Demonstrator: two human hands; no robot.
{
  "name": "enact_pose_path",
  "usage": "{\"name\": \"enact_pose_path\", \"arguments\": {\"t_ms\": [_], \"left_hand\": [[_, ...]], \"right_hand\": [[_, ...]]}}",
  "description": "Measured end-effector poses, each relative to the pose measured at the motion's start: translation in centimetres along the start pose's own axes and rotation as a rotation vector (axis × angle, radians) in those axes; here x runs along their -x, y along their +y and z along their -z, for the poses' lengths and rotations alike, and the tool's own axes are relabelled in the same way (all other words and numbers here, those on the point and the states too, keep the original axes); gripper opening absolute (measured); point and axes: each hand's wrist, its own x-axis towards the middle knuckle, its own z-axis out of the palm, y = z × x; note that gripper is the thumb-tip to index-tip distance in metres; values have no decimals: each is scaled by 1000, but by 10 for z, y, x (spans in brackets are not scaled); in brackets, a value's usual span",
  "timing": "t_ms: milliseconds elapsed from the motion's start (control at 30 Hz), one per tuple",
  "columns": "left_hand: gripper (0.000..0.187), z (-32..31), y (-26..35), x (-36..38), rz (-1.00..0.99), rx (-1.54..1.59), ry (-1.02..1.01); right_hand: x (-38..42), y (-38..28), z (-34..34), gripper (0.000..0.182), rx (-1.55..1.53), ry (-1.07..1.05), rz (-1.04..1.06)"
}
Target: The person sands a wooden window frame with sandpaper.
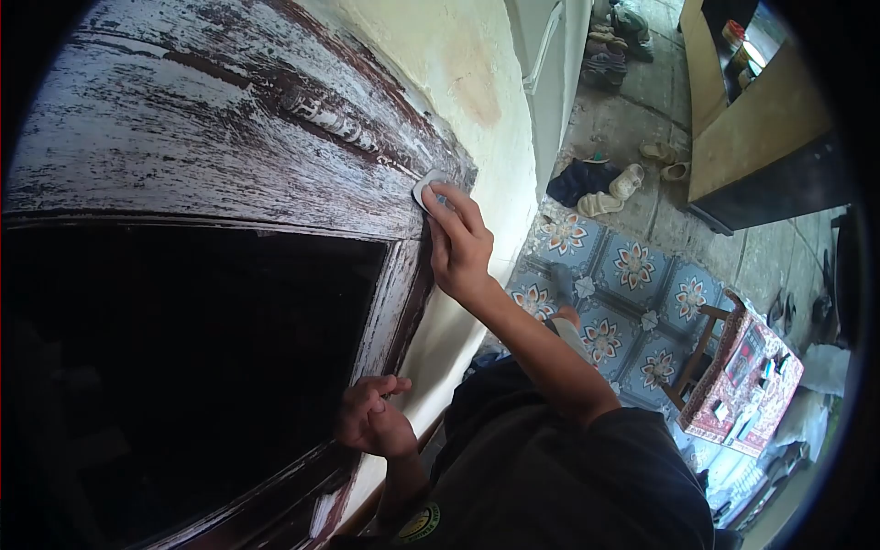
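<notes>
My right hand pinches a small pale grey piece of folded sandpaper, as far as I can tell, and presses it to the corner of a wooden window frame. The frame's wood is dark brown under worn, patchy white paint, with a raised turned moulding just left of that hand. Lower down, my left hand is beside the frame's narrow upright, its fingers loosely bent and apart, with nothing visible in them. Dark glass fills the opening.
A cream wall borders the frame. On the flower-patterned floor mat one of my feet shows. Several shoes lie beyond it. At right stand a wooden cabinet and a chair or small table under a red patterned cloth, holding small items.
</notes>
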Motion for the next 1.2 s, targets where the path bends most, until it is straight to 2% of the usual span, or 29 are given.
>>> {"name": "enact_pose_path", "arguments": {"t_ms": [200, 400, 600, 667, 733, 867, 967, 1000, 1033, 1100, 1200], "left_hand": [[31, -1, -4, 5, 41, -22, 84], [30, -4, -1, -7, 28, -49, 79], [24, -11, -6, -10, 60, -46, 79], [24, -14, -8, -16, 36, -55, 75], [29, -4, -5, -17, 15, -95, 22], [28, 6, -5, -18, 16, -100, 92], [28, 6, -7, -17, 35, -103, 69], [28, 3, -7, -16, 44, -115, 90], [28, 0, -8, -17, 45, -123, 112], [28, -1, -6, -18, 41, -119, 120], [28, -2, -7, -23, 32, -85, 150]], "right_hand": [[-56, -17, -8, 39, -66, 54, 125], [-6, 2, -1, 43, -19, 25, 72], [-13, 4, 8, 44, -88, -29, 102], [-56, -17, -2, 44, -100, 49, 138], [-64, -18, -15, 44, -159, 110, 174], [-1, -14, -8, 41, -134, 55, 34], [-2, -19, -3, 42, -153, -5, 114], [-14, -16, -4, 41, -138, -20, 239], [-24, -14, -6, 41, -137, -21, 237], [-38, -14, -8, 44, -199, -55, 388], [9, 2, 2, 42, -152, -68, 268]]}}
